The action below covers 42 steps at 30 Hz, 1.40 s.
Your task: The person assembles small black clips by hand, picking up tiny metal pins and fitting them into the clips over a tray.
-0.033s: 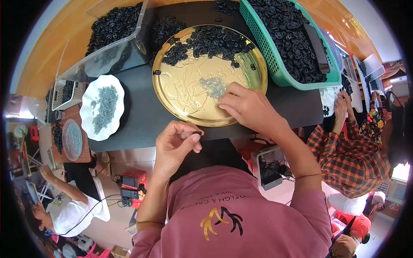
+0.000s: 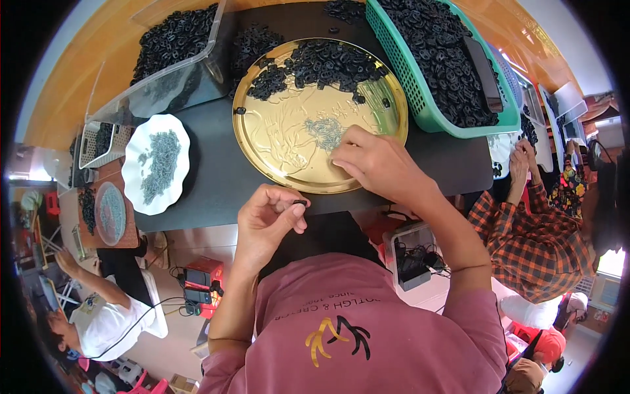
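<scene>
In front of the tray's near edge, my left hand (image 2: 268,220) pinches a small black plastic piece (image 2: 300,203) between thumb and fingers. My right hand (image 2: 375,161) is over the near right part of a round gold tray (image 2: 262,148), its fingertips drawn together beside a small heap of thin silvery pins (image 2: 323,133). Whatever those fingertips hold, if anything, is hidden. Along the tray's far side lies a pile of black oval plastic pieces (image 2: 328,62), with a few strays near the rim.
Left of the tray are a white scalloped dish (image 2: 133,164) of silvery pins and a clear bin (image 2: 197,72) of black pieces. A green basket (image 2: 420,98), full of black pieces with a dark flat object on top, stands at right. Other people sit at both sides.
My hands stay where they were, apart from a very slight shift of the right one. At far left, another person's hand has moved up a little.
</scene>
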Available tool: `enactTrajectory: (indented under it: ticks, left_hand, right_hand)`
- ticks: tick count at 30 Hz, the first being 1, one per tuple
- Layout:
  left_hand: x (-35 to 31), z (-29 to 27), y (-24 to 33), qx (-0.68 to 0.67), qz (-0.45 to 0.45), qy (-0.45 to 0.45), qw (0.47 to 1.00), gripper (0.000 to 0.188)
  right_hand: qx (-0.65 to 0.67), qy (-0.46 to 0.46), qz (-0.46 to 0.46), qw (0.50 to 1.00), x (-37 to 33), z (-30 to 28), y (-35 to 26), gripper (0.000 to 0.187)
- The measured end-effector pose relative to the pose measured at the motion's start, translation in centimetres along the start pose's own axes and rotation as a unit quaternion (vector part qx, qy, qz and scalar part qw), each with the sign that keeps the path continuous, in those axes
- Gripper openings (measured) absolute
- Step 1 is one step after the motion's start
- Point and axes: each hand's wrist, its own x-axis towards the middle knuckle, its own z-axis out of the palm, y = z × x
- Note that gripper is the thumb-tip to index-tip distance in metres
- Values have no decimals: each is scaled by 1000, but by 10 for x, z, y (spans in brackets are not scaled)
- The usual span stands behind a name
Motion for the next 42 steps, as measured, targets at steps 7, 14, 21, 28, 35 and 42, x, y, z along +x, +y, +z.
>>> enactTrajectory:
  ticks: [7, 14, 21, 28, 35, 42]
  left_hand:
    - [-1, -3, -2, 15, -22, 18, 999, 11]
    - [3, 0, 0, -87, -36, 14, 995, 14]
    - [9, 1, 6, -113, -41, 32, 992, 13]
    - [5, -16, 6, -102, -32, 68, 992, 13]
    - [6, -13, 4, -91, -28, 50, 994, 13]
    - [8, -7, 6, -54, -34, 35, 997, 13]
  right_hand:
    - [-91, -37, -70, 993, 16, 6, -1, 4]
    - [-131, -13, -81, 988, 24, 11, -11, 8]
    - [-112, 22, -43, 993, 21, 3, -6, 8]
    - [-78, -35, -42, 995, 15, -11, -9, 5]
    - [-113, -62, -63, 990, 13, 5, -10, 5]
    - [-156, -56, -106, 980, 19, 11, -13, 8]
